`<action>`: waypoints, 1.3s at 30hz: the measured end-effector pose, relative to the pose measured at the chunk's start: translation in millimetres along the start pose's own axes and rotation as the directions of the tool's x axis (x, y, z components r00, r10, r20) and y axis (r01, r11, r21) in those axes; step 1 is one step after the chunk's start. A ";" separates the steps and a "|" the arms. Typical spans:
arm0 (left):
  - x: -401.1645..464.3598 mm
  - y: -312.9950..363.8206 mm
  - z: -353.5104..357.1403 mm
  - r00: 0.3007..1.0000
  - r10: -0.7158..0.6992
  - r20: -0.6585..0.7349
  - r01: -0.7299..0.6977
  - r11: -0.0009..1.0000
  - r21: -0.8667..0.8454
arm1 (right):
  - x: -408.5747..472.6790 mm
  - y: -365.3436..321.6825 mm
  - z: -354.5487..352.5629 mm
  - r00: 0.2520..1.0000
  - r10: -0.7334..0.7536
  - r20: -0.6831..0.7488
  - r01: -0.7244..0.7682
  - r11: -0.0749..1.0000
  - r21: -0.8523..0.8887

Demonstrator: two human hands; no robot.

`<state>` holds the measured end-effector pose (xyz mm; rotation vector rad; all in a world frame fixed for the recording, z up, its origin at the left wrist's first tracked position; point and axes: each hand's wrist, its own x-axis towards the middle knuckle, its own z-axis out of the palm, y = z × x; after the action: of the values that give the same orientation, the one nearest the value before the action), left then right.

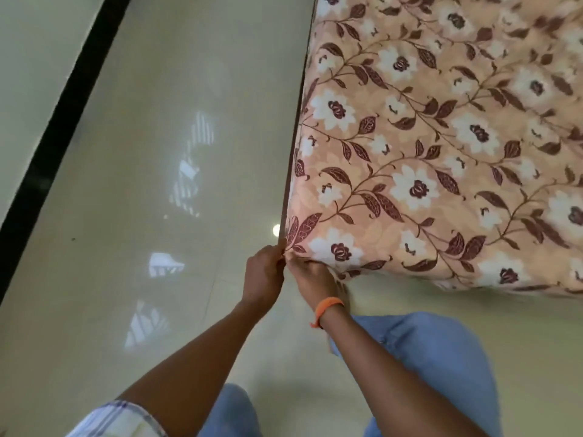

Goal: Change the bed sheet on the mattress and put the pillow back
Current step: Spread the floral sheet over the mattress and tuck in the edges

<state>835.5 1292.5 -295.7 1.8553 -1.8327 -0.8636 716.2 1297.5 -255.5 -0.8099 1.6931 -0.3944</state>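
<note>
A floral bed sheet, soft and likely light and easy to bunch, is lying over the mattress on a glossy floor, best gripped at its near corner, where the left hand and right hand are both pinching the fabric edge.

Quick count from the head cam: one mattress, and one floral bed sheet on it, peach with white flowers and brown leaves. Two hands in view, the left hand and the right hand, both at the same near corner. One orange wristband, on the right wrist. Two knees in blue jeans. One checked sleeve. One black strip across the glossy floor. Zero pillows that I can spot.
</note>
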 end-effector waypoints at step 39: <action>17.8 -14.7 -6.3 0.771 -0.098 0.630 0.330 0.906 -0.264 | -3.5 29.5 101.3 0.902 -0.151 -0.404 -0.052 0.893 -0.448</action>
<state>849.9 1275.1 -303.5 1.6763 -1.6155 -1.9321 803.3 1336.3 -300.6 -1.1716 2.2301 -0.2231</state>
